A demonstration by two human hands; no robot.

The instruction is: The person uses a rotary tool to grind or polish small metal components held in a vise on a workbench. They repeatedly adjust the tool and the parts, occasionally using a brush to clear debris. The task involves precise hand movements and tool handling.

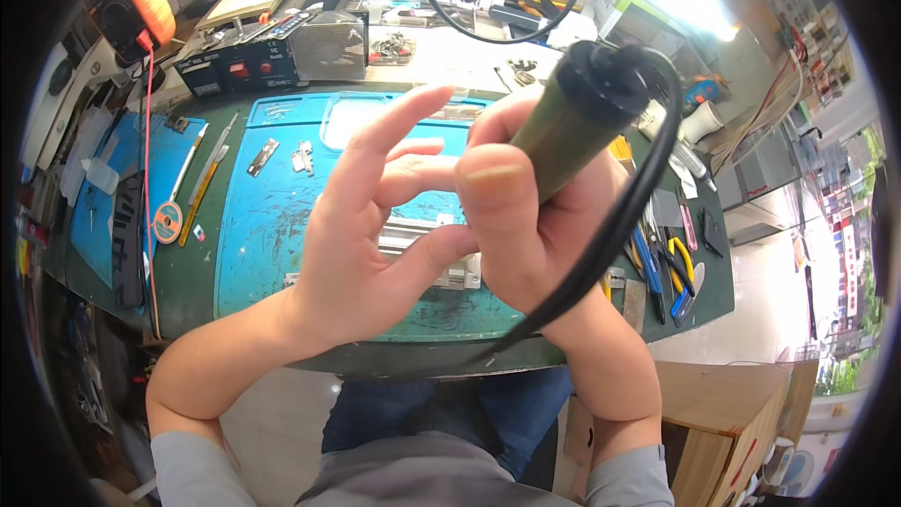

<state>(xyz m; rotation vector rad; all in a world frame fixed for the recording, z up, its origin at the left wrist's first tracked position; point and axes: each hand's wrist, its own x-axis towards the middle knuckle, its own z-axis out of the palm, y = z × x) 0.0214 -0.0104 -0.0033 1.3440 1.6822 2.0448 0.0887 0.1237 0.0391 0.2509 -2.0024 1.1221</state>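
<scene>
Just beyond the mat, has a box of metal bits; on the mat's far part, a pale tray with contents too washed out to tell. Above the mat's right side, clasps a green tool in the right hand. Holds the left hand over the mat's middle, with index finger raised; cannot tell whether pinching anything.

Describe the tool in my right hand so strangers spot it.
Find the big blue mat, then the right hand above it. That hand holds a thick green cylinder with a black end. Its curving black cable sets it apart from the hand tools.
</scene>
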